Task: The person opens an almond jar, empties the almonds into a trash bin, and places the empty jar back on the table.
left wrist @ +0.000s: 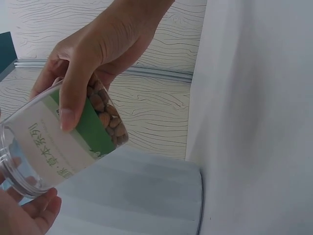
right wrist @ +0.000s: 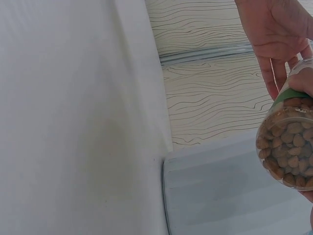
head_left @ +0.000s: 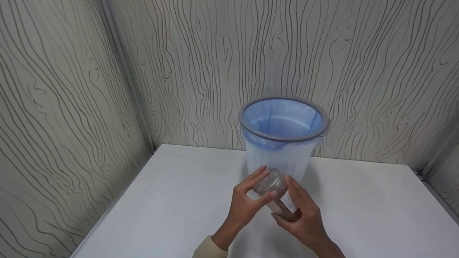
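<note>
Brown, almond-like nuts [right wrist: 293, 147] lie heaped at the base end of the clear cylindrical jar with a white-and-green label [left wrist: 63, 142], which you hold between both hands. As far as I can judge, lifting and gripping are done: the base shows free of the smooth white tabletop [head_left: 172, 200] below your hands. The nuts are in the jar, so any work at its mouth seems left to do; whether a clear lid sits there, I cannot tell. Beyond your fingers stands the round white bin with a grey rim [head_left: 283, 139] and a blue plastic liner [head_left: 279, 125]; you have the jar on its near side, not over its opening.

Your left hand [head_left: 247, 200] grips the mouth end, thumb on the near side and fingers across the far side. Your right hand [head_left: 306, 215] is wrapped round the lower body. The jar leans between them, mouth toward your left hand, base toward your right. Both wrists reach forward, the left one leaving a beige sleeve [head_left: 211, 248].
</note>
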Demonstrator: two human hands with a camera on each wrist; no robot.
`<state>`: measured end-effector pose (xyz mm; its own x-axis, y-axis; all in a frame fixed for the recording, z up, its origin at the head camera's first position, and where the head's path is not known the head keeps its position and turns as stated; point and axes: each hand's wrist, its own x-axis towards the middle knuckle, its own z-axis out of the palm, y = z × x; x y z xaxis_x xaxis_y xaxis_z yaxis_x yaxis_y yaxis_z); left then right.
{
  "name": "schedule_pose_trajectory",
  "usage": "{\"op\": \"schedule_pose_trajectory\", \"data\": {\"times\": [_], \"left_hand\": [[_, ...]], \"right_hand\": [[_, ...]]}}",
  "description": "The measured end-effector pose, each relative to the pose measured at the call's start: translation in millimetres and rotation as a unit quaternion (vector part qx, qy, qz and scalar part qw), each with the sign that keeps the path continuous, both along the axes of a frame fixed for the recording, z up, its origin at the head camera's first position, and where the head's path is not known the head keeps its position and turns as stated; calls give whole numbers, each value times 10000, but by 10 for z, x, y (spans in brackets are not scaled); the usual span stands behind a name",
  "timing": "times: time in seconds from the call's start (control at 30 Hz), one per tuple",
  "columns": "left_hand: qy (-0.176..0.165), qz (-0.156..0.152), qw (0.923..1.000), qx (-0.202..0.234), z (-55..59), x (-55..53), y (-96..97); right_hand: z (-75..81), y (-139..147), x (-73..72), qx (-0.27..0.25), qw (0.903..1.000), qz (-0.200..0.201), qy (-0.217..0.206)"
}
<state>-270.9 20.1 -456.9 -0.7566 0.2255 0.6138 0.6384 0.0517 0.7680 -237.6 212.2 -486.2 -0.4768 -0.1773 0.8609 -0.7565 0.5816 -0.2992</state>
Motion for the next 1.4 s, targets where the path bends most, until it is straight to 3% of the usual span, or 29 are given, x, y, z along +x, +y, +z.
{"op": "schedule_pose_trajectory", "data": {"times": [0.5,0.83,1.03,1.23,1.4], "left_hand": [[336,-627,9973,-171,-87,-134,-91],[214,-850,9961,-68,-106,-154,-89],[355,-926,9950,82,-117,-170,-82],[262,-853,9960,17,-126,-162,-73],[383,-787,9962,-22,-130,-160,-76]], "right_hand": [[-4,-1,24,-152,9996,96,-207],[-23,2,8,-106,9998,99,-147],[-26,2,-8,-136,9996,240,-31],[-19,9,2,-40,9999,129,-92],[-10,4,7,15,9999,88,-58]]}}
